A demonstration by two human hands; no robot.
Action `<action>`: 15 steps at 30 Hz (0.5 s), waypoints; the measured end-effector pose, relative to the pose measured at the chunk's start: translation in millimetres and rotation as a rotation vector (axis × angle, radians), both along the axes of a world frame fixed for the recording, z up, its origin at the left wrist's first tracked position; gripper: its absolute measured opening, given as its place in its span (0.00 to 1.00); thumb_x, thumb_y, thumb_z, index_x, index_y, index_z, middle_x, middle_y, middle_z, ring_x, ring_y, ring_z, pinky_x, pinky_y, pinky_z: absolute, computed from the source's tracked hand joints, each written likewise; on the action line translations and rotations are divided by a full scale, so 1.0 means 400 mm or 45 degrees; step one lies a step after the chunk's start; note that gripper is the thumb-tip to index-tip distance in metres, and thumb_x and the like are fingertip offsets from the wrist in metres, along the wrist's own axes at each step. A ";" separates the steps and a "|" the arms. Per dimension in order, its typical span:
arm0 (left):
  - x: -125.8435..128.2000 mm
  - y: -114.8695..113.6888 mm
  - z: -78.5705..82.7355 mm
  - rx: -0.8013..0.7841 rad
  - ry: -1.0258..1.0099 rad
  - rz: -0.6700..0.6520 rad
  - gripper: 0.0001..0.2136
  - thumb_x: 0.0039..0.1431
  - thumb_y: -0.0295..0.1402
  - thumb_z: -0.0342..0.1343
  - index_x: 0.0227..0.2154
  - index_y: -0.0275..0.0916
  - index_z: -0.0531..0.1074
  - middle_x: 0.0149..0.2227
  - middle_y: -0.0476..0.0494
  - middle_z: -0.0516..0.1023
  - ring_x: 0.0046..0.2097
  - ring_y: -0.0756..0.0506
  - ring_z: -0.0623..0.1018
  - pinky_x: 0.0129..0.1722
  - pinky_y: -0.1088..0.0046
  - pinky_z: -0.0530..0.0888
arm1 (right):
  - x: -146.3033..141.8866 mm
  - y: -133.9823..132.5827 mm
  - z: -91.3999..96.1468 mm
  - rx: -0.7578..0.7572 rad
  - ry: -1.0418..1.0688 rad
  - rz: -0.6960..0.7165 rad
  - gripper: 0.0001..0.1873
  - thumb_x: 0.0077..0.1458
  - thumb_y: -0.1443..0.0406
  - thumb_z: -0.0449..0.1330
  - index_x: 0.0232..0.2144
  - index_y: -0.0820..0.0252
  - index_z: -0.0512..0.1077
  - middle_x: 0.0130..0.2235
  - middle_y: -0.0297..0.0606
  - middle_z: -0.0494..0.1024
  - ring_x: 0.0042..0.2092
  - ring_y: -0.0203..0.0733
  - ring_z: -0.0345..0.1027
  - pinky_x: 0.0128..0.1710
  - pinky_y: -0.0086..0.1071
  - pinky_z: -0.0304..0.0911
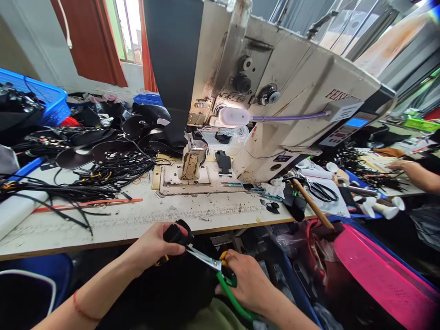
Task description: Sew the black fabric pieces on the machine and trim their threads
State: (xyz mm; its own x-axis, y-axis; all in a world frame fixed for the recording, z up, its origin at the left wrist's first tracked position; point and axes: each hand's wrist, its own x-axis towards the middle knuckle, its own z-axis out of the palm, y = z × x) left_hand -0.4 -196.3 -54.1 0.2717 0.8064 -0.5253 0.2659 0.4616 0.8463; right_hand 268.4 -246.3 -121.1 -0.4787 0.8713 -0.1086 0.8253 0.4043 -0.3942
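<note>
My left hand (154,245) pinches a small black strap piece (177,233) in front of the table's edge, thumb and fingers closed on it. In my right hand (249,279) is a pair of scissors (206,260) with green and yellow handles. The blades point left, their tips close to the black piece; whether they touch it I cannot tell. Beyond my hands stands a cream sewing machine (292,91), its lit lamp (234,116) above a raised post (191,162). Another black piece (224,162) lies right of the post.
Black cords (113,174) and curved black pieces heap up on the left of the table (165,224). Snips (232,184), black-handled scissors (321,190) and a wooden stick (312,204) lie right. A pink basket (385,270) sits below. Another person's hand (414,174) is far right.
</note>
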 end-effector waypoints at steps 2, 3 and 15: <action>0.000 0.001 -0.004 0.019 -0.017 0.003 0.17 0.39 0.30 0.62 0.37 0.38 0.74 0.28 0.54 0.75 0.29 0.51 0.72 0.28 0.78 0.67 | 0.000 0.002 -0.007 -0.023 0.030 0.002 0.27 0.54 0.43 0.52 0.28 0.61 0.70 0.33 0.44 0.75 0.32 0.45 0.69 0.31 0.35 0.60; 0.000 0.002 -0.005 0.021 -0.015 -0.001 0.17 0.39 0.30 0.62 0.37 0.38 0.74 0.29 0.53 0.75 0.29 0.51 0.73 0.28 0.77 0.68 | 0.000 0.002 -0.011 -0.033 0.045 -0.004 0.28 0.54 0.42 0.51 0.27 0.61 0.70 0.32 0.43 0.75 0.31 0.44 0.69 0.30 0.34 0.60; -0.018 0.035 -0.004 0.141 0.030 -0.266 0.17 0.40 0.32 0.62 0.37 0.39 0.73 0.25 0.56 0.69 0.26 0.53 0.67 0.23 0.79 0.63 | -0.043 -0.077 -0.116 -0.269 0.791 -0.236 0.32 0.51 0.42 0.55 0.14 0.57 0.49 0.18 0.28 0.52 0.22 0.32 0.47 0.23 0.31 0.43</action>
